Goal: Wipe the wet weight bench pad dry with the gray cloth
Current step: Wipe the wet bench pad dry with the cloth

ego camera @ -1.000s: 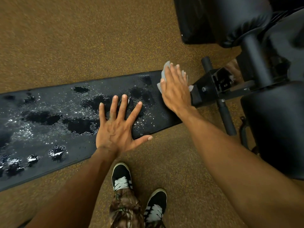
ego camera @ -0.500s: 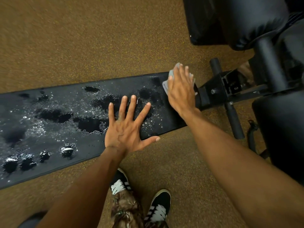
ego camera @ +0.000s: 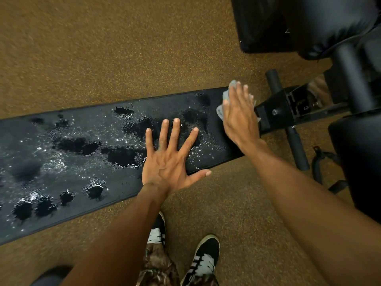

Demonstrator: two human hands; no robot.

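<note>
Across the left stretch of the long black vinyl weight bench pad [ego camera: 61, 172], pools and beads of water [ego camera: 78, 145] lay just as they had a second before, so no drying had reached that side. Nearer the middle, the left hand [ego camera: 169, 164] remained planted on the wet surface, palm down, fingers straight and fanned wide, thumb hanging past the near edge over the speckled brown floor [ego camera: 103, 58]. It gripped nothing and seemed to serve as a brace, its forearm running straight back toward the body. To its right, the right hand [ego camera: 240, 118] pressed the crumpled gray cloth [ego camera: 226, 95] flat against the pad's right end. Its fingers were straight and held together rather than curled round the cloth, which poked out beyond the fingertips and along the left side of the palm. Over the past second that hand had hardly shifted, keeping to the same end of the pad, which suggested the wiping was only at its start and nearly the whole length was yet to be covered. Just beyond the cloth, the black metal bench frame [ego camera: 288, 109] joined the pad.
</note>
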